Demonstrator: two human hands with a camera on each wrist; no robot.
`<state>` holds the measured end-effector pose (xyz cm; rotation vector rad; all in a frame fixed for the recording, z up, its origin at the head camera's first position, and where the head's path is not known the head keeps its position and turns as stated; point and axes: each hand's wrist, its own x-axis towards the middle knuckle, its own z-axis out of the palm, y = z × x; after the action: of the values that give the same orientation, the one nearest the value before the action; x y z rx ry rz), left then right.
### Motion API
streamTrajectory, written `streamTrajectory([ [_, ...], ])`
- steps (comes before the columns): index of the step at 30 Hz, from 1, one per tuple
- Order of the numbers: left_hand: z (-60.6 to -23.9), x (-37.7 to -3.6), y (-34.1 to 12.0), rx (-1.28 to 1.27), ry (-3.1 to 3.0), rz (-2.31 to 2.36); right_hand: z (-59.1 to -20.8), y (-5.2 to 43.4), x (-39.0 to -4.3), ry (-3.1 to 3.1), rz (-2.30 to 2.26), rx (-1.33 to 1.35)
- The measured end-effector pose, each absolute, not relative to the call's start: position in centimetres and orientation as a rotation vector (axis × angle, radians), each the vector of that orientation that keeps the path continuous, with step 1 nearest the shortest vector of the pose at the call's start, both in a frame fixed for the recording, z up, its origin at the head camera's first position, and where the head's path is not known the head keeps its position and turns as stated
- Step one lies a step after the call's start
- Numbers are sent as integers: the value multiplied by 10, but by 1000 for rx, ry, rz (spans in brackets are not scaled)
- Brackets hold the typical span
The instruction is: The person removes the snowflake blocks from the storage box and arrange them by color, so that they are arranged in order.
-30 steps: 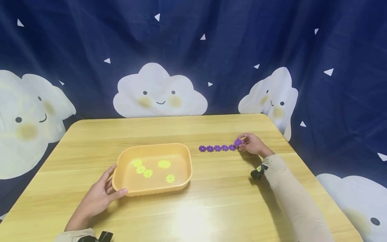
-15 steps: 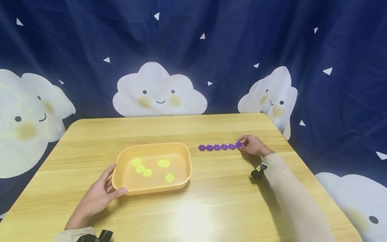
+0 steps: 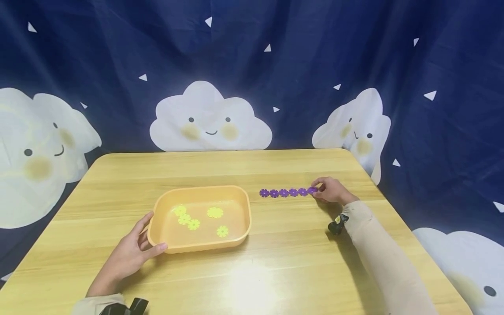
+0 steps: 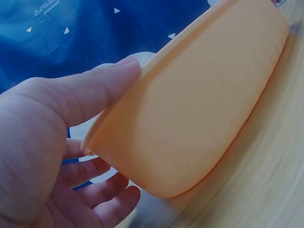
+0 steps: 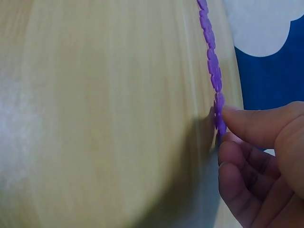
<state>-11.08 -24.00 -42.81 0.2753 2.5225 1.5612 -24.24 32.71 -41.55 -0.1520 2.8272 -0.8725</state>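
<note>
My left hand point(image 3: 130, 253) holds the left near corner of a shallow orange plastic basin point(image 3: 197, 250). In the left wrist view the thumb lies on the rim and the fingers curl beneath it. Several yellow flower-shaped discs point(image 3: 222, 231) lie in the basin. To its right, purple flower-shaped discs point(image 3: 284, 193) form a straight row on the table. My right hand point(image 3: 332, 191) pinches the purple disc at the row's right end point(image 5: 219, 111), partly covered by the fingers. In the right wrist view that disc meets its neighbour; whether they interlock cannot be made out.
A light wooden table point(image 3: 275, 267) with rounded far corners carries everything. Behind it hangs a dark blue curtain point(image 3: 236, 52) printed with white clouds and triangles. Each wrist wears a black camera mount, the right one point(image 3: 336, 224) just above the table.
My right hand has lowered the end disc from a raised, tilted position into line with the purple row. My left hand and the basin have stayed in place.
</note>
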Motion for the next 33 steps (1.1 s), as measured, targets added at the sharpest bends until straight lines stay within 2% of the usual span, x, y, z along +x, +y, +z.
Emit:
streamTrajectory([
  [15,-433,-102,-244,248,2535,1518,-414,293,-246,2638,-1080,-502],
  [23,-431,-107,-242,298,2500,1614,-386,260,-251,2603,-1081,-611],
  [33,-429,-111,-242,307,2520,1574,-372,216,-260,2613,-1064,-811],
])
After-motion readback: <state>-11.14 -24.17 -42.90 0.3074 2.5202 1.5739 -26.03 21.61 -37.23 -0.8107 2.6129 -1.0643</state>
